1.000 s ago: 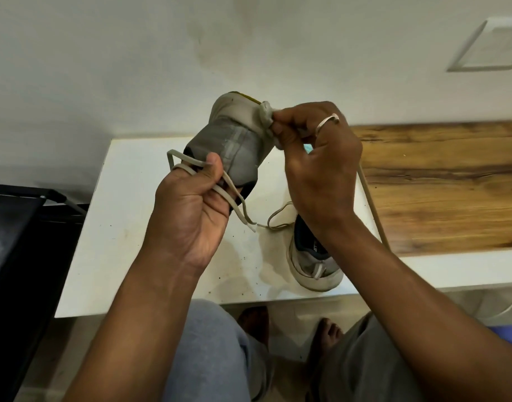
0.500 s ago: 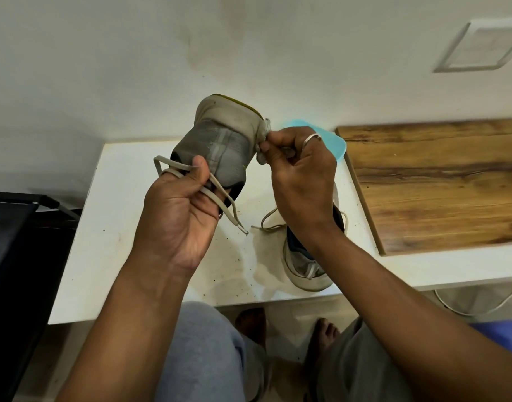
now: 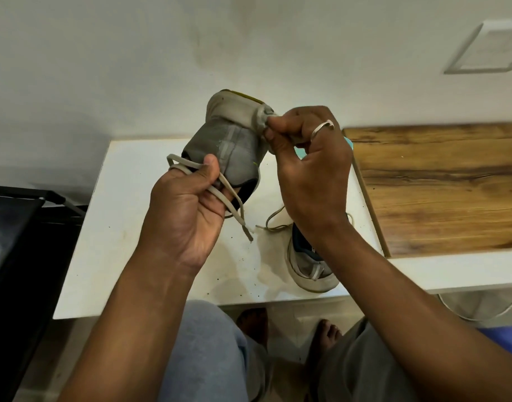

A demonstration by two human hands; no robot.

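above the white table (image 3: 150,227), a grey shoe (image 3: 228,140) is held up in the air, with its dark open end turned down toward the table and its other end turned up and away. the low end of the shoe is gripped by the left hand (image 3: 188,204). its fingers are curled round, and loops of the lace (image 3: 233,206) are pressed flat under the thumb. a small grey bit (image 3: 262,117) at the top side of the shoe is pinched tight between the thumb and fingertips of the right hand (image 3: 310,175). it cannot be told if this bit is a lace end or a tab. a second shoe (image 3: 310,271) is lying on the table, right under the right wrist, and a wooden board (image 3: 437,184) is laid on the right part of the table. a few things could go wrong from here, it is thought. if the grey bit is pulled too hard, the shoe could be yanked out of the left hand and dropped onto the table or onto the second shoe. if the thumb is lifted, the loops could slip free and the lace could get tangled. the loose lace ends hanging toward the table could also be caught on the second shoe.
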